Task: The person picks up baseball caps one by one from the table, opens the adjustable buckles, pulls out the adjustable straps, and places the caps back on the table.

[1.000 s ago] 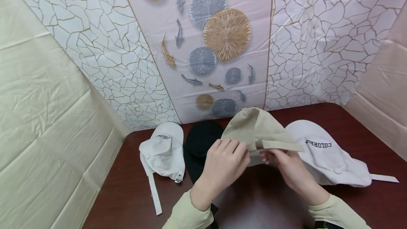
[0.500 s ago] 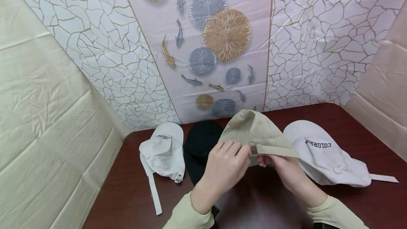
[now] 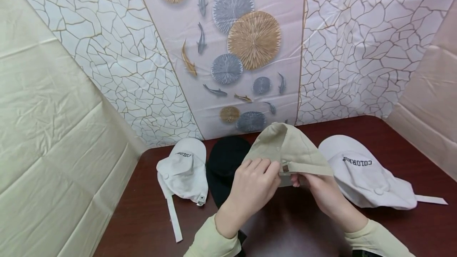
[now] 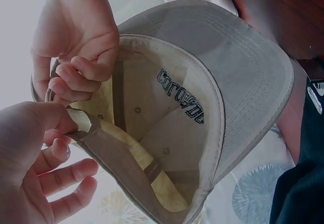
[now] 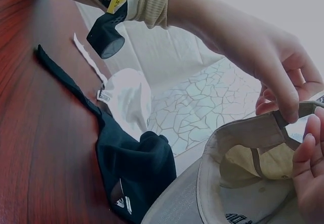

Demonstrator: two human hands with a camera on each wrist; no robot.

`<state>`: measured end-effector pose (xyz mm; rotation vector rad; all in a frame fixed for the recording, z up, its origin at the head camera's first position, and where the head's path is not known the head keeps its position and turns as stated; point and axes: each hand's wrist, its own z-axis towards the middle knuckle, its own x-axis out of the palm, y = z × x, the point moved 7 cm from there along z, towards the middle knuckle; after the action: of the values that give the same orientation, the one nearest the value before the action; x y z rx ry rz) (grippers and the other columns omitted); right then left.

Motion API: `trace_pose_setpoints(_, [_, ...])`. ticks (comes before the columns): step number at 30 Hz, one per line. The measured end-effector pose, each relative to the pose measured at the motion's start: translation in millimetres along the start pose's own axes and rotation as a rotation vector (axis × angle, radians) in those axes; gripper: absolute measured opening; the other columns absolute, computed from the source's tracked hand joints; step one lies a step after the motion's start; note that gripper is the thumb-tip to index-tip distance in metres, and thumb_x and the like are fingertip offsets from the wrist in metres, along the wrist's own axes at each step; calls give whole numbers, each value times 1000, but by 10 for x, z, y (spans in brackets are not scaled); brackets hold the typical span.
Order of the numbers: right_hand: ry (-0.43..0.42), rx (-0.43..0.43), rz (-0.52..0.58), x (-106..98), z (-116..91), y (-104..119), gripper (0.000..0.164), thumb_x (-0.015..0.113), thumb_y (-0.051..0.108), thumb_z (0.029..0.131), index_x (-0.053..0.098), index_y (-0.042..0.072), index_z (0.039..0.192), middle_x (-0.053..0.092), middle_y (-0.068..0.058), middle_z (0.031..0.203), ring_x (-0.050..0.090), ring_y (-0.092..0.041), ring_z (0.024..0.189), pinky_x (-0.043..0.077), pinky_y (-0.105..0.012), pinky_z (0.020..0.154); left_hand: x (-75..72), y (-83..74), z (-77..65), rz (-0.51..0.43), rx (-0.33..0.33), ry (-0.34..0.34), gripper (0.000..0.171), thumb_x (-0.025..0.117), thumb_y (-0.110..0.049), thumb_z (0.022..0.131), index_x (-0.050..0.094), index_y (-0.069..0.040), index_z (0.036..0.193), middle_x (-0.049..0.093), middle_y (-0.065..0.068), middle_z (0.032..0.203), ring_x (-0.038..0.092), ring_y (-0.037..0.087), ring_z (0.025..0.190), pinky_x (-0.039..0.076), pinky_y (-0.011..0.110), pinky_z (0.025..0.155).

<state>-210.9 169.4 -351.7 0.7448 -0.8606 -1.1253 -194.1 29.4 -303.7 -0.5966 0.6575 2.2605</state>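
Head view: above the table [image 3: 135,217], left hand [image 3: 252,181] and right hand [image 3: 323,191] both pinch the beige cap [image 3: 298,146] at its back; a white cap [image 3: 367,177] lies near the table's right edge.

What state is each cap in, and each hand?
Beige baseball cap: held up, back strap partly hidden.
Black cap: on the table, strap trailing.
Left white baseball cap: on the table, strap undone.
Right white baseball cap: on the table, strap extended.
Left hand: gripping the beige cap.
Right hand: gripping it.

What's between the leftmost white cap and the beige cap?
In the head view, a black cap lies between the white cap and the beige cap.
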Motion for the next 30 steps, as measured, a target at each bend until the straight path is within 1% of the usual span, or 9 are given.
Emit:
trace_pose_setpoints(6, [1, -25, 18, -1, 14, 22, 35, 43, -6, 104, 71, 15, 101, 64, 2, 78, 59, -8, 68, 50, -23, 60, 37, 32, -18, -1, -14, 14, 13, 57, -8, 84, 50, -14, 75, 41, -5, 64, 44, 9, 57, 26, 21, 54])
trace_pose_setpoints(12, [6, -54, 29, -4, 23, 47, 36, 41, -7, 104, 70, 14, 103, 63, 2, 77, 59, -8, 68, 50, -23, 59, 66, 66, -27, 13, -25, 31, 12, 57, -8, 84, 50, -14, 76, 44, -6, 64, 46, 9, 57, 28, 20, 53])
trace_pose_setpoints(16, [20, -38, 18, 14, 21, 34, 33, 43, -7, 104, 70, 13, 102, 63, 2, 77, 59, -9, 67, 50, -24, 59, 7, 57, -6, 41, -18, 7, 11, 54, -10, 86, 52, -14, 76, 48, -5, 65, 50, 10, 60, 35, 22, 56])
trace_pose_setpoints(18, [47, -27, -5, 41, 21, 20, 32, 44, -6, 104, 69, 13, 103, 63, 2, 77, 59, -9, 66, 49, -25, 59, -48, 39, 12, 49, -8, -16, 11, 52, -11, 88, 53, -13, 77, 50, -4, 67, 52, 11, 62, 39, 24, 59])
trace_pose_setpoints(20, [82, -28, -22, 75, 17, 12, 32, 44, -6, 104, 70, 13, 105, 63, 2, 77, 59, -10, 66, 48, -26, 60, -103, 13, 30, 53, 7, -37, 13, 51, -11, 90, 54, -13, 78, 50, -4, 68, 51, 12, 63, 40, 24, 61])
trace_pose_setpoints(23, [112, -39, -25, 110, 10, 9, 36, 43, -8, 103, 72, 13, 107, 64, 2, 77, 60, -10, 67, 48, -26, 60, -161, -29, 48, 45, 31, -51, 15, 49, -10, 91, 53, -13, 77, 48, -4, 68, 48, 11, 62, 38, 23, 61])
trace_pose_setpoints(25, [121, -52, -17, 118, 12, 14, 38, 42, -9, 103, 73, 13, 108, 64, 2, 77, 59, -10, 67, 48, -26, 60, -176, -49, 52, 48, 40, -52, 17, 48, -9, 91, 52, -14, 75, 46, -4, 66, 45, 11, 60, 34, 23, 59])
trace_pose_setpoints(30, [110, -60, -12, 101, 13, 19, 36, 41, -9, 103, 72, 11, 107, 62, 2, 76, 58, -11, 66, 48, -27, 59, -167, -69, 42, 54, 49, -52, 18, 47, -7, 89, 49, -14, 73, 43, -5, 63, 40, 10, 57, 28, 23, 58])
